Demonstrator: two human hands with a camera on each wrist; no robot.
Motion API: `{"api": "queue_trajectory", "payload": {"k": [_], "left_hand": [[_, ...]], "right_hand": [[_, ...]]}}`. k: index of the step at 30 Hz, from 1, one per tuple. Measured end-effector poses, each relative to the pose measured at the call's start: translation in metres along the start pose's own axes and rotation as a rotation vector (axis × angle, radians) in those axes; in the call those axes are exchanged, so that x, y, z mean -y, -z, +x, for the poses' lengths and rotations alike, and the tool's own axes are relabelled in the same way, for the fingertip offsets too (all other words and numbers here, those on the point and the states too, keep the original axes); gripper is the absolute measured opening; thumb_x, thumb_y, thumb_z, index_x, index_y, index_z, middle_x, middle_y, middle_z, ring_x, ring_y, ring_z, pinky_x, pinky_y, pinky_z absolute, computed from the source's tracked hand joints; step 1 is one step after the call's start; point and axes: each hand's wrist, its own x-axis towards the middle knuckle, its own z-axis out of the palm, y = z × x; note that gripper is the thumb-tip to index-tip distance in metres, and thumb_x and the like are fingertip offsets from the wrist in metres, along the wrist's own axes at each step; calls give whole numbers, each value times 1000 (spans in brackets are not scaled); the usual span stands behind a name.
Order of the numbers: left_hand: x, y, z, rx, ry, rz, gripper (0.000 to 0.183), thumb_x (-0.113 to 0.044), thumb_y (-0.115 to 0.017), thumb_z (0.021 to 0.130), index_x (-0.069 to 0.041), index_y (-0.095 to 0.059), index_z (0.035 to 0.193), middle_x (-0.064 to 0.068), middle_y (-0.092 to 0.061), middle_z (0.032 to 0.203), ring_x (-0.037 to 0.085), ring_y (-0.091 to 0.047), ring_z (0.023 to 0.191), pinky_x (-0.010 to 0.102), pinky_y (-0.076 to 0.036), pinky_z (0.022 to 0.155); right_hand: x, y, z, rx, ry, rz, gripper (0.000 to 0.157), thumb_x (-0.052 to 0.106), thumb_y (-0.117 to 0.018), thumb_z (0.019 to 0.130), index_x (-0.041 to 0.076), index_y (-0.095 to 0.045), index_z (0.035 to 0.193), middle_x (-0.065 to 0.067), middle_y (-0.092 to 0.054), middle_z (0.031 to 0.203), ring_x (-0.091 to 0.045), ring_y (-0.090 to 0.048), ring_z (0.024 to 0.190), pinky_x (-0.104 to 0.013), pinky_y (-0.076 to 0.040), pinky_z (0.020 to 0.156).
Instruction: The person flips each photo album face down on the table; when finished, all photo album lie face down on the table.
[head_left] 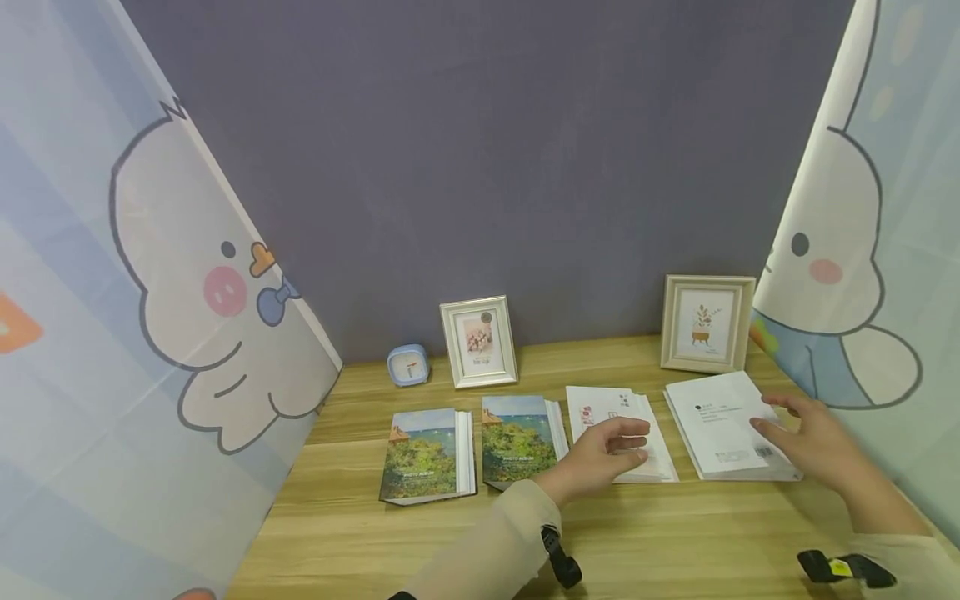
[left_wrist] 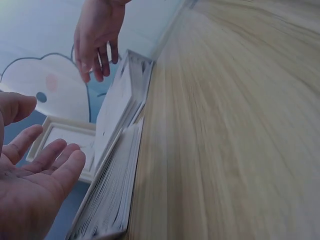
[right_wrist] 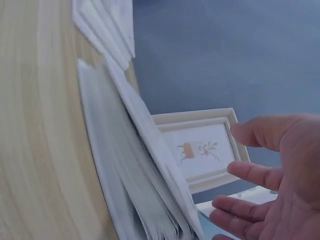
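My left hand (head_left: 600, 454) hovers over the lower part of a white photo album (head_left: 592, 404) with small pink pictures; its fingers are loosely bent and hold nothing. At the far right, my right hand (head_left: 813, 442) is beside a second white album (head_left: 723, 417) with small print and a barcode. In the right wrist view, a gap shows between the fingers (right_wrist: 255, 175) and that album (right_wrist: 145, 165), whose pages fan apart under a raised cover. Two albums with a painted seaside garden cover, one left (head_left: 423, 458) and one nearer the middle (head_left: 517, 442), lie alongside.
Behind the albums stand a blue clock (head_left: 408, 365), a silver picture frame (head_left: 480, 342) and a beige picture frame (head_left: 707, 323). A dark grey backdrop (head_left: 495, 167) rises behind the wooden table (head_left: 352, 542), with cartoon-printed curtains (head_left: 172, 333) at both sides.
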Motion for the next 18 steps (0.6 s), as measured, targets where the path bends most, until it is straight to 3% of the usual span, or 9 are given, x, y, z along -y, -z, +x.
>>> {"api": "queue_trajectory", "payload": {"k": [7, 12, 18], "left_hand": [[4, 20, -16, -18, -31, -53, 43, -19, -60, 109, -10, -55, 150, 12, -56, 152, 24, -56, 136, 23, -53, 99], [3, 34, -23, -32, -41, -100, 44, -14, -59, 109, -3, -52, 151, 19, -52, 154, 37, -52, 140, 29, -55, 100], [4, 48, -31, -104, -15, -42, 42, -18, -62, 108, -14, -57, 149, 15, -52, 154, 33, -51, 140, 25, -52, 101]], "right_hand": [[13, -12, -3, -46, 46, 3, 51, 27, -73, 100, -11, -59, 131, -48, -47, 136, -66, -45, 121, -75, -40, 91], [30, -21, -3, 4, 64, 6, 50, 26, -75, 98, -9, -60, 132, -48, -49, 135, -66, -45, 124, -76, -40, 94], [47, -34, -2, 50, 109, 37, 50, 23, -77, 97, -9, -61, 132, -42, -53, 134, -63, -47, 125, -73, -42, 96]]}}
